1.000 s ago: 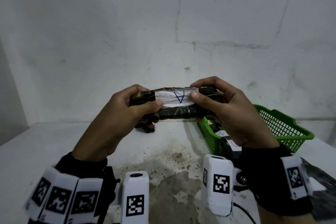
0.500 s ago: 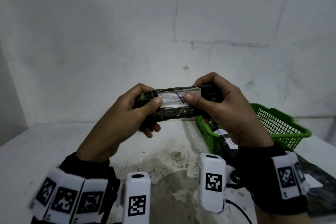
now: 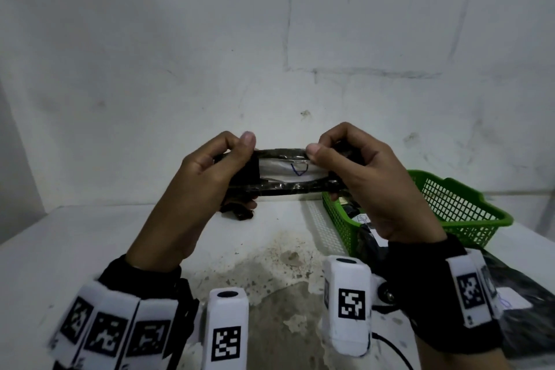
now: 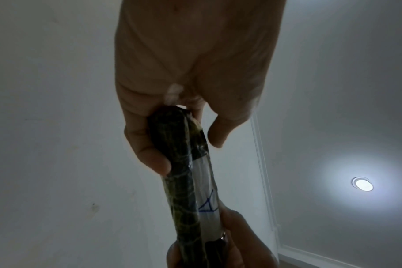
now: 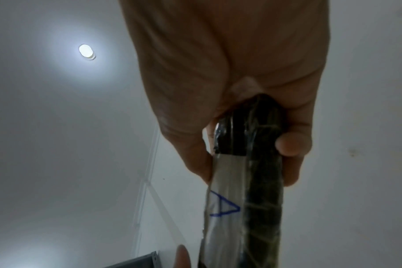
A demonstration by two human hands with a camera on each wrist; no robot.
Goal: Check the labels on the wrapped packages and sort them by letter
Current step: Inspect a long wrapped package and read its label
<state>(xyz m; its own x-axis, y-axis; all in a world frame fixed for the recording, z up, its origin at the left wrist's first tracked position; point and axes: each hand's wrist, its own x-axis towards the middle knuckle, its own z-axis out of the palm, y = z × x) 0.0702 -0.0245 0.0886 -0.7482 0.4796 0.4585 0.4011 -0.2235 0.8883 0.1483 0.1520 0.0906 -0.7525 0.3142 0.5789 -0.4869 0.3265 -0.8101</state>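
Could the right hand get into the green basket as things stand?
Probably not right away: the right hand grips one end of the wrapped package, shared with the left hand. The green basket sits open-topped close beneath it, so once freed, likely yes.

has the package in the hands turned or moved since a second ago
Yes. The package has rolled in both hands: the label with its blue letter read upright before and is now upside down. It keeps roughly the same spot left of the green basket.
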